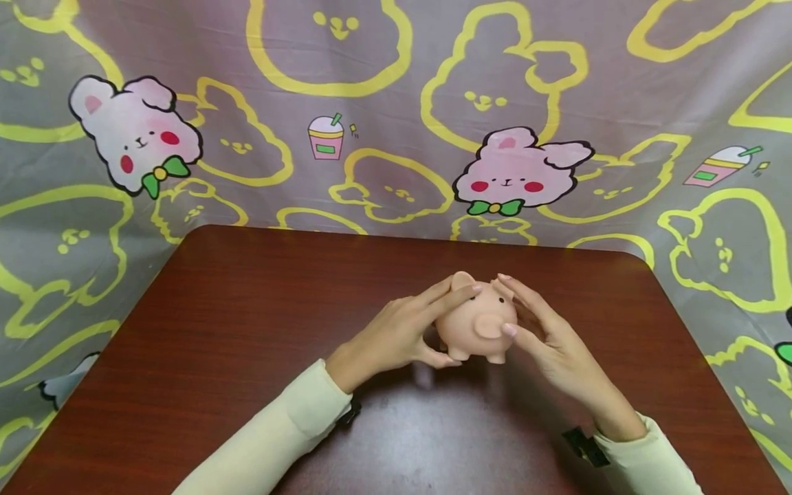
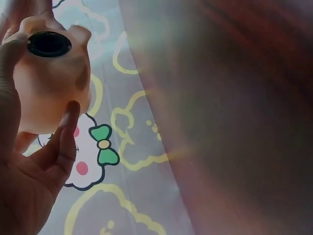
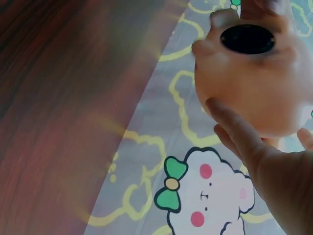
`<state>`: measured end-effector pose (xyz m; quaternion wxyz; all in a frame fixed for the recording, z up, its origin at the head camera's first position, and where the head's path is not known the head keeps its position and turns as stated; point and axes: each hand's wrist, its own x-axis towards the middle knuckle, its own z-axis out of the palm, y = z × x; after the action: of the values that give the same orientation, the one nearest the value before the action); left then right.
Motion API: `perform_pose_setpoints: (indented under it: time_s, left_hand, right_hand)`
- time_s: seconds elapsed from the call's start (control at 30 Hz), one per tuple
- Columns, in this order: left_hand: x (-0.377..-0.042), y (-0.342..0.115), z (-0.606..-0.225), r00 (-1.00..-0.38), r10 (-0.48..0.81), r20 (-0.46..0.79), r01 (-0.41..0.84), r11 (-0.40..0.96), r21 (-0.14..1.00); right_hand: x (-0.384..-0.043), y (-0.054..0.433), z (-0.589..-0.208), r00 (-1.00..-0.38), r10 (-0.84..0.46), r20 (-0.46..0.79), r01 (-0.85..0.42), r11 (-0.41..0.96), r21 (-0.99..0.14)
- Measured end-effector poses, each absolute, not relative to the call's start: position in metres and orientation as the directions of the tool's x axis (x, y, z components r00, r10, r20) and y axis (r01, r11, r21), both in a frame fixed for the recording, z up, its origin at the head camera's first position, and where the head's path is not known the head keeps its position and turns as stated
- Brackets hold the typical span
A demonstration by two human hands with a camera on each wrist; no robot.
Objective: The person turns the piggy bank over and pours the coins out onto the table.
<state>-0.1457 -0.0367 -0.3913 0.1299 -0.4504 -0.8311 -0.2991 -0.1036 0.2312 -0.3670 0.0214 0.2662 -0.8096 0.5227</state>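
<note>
A pale pink piggy bank [image 1: 464, 337] is held up off the table between both hands, its snout and eyes toward the head camera. My left hand [image 1: 402, 330] grips one side, fingers over the top by an ear and thumb low near a foot. On the other side my right hand [image 1: 559, 354] holds it, thumb beside the snout and fingertips at the other ear. The left wrist view shows the underside of the piggy bank [image 2: 51, 88] with a round black plug [image 2: 49, 44]. The same plug [image 3: 248, 39] appears in the right wrist view.
A dark reddish-brown table [image 1: 247, 309] with a glossy surface lies under the hands. Behind it and at its sides hangs a grey curtain [image 1: 383, 124] with yellow outlines and cartoon rabbits. Dark straps [image 1: 584, 447] show at the sleeve cuffs.
</note>
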Motion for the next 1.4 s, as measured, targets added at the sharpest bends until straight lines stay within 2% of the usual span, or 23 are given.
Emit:
perform_pose_setpoints:
  time_s: [0.2, 0.33, 0.63, 0.9, 1.2, 1.4]
  left_hand:
    - [-0.144, -0.041, -0.393, -0.628, 0.627, 0.461, 0.762, 0.377, 0.526]
    - [-0.143, -0.043, -0.393, -0.668, 0.609, 0.427, 0.715, 0.366, 0.596]
    - [-0.141, -0.048, -0.392, -0.731, 0.583, 0.355, 0.615, 0.337, 0.712]
    - [-0.138, -0.046, -0.391, -0.766, 0.573, 0.29, 0.448, 0.153, 0.881]
    - [-0.136, -0.044, -0.39, -0.766, 0.559, 0.318, 0.472, 0.154, 0.868]
    - [-0.133, -0.047, -0.39, -0.705, 0.592, 0.391, 0.638, 0.287, 0.715]
  right_hand:
    - [-0.102, 0.222, -0.37, -0.834, -0.414, 0.365, -0.505, 0.306, -0.807]
    - [-0.101, 0.219, -0.372, -0.843, -0.41, 0.35, -0.475, 0.261, -0.84]
    - [-0.101, 0.214, -0.374, -0.807, -0.435, 0.399, -0.535, 0.252, -0.807]
    - [-0.105, 0.214, -0.375, -0.766, -0.468, 0.44, -0.603, 0.287, -0.744]
    - [-0.107, 0.212, -0.377, -0.762, -0.444, 0.471, -0.62, 0.291, -0.729]
    - [-0.106, 0.212, -0.375, -0.785, -0.408, 0.466, -0.608, 0.363, -0.706]
